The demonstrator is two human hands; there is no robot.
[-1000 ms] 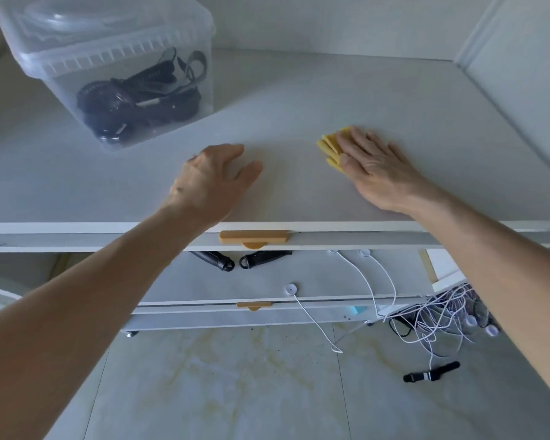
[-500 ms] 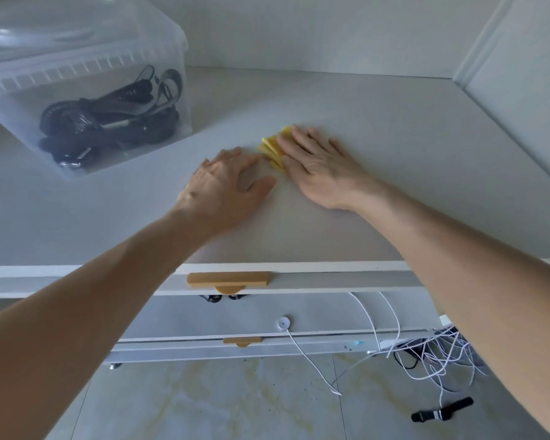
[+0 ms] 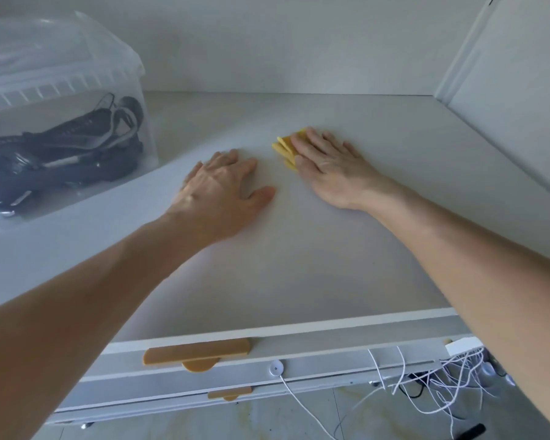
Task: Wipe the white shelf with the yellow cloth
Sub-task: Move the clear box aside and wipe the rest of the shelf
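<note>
The white shelf (image 3: 346,255) spreads wide in front of me. A folded yellow cloth (image 3: 284,148) lies on it near the middle, mostly hidden under my right hand (image 3: 329,169), which presses flat on it with fingers together. Only the cloth's left edge shows past my fingertips. My left hand (image 3: 221,193) rests flat on the shelf just left of the cloth, fingers spread, holding nothing.
A clear plastic lidded box (image 3: 58,122) with black straps inside stands at the shelf's back left. A white side wall (image 3: 505,90) bounds the shelf on the right. Below the front edge are drawers with tan handles (image 3: 196,354) and tangled white cables (image 3: 442,382).
My right hand slid the cloth left toward my left hand, then slightly away from it and toward the back. My left hand stayed planted. The view moved closer over the shelf.
</note>
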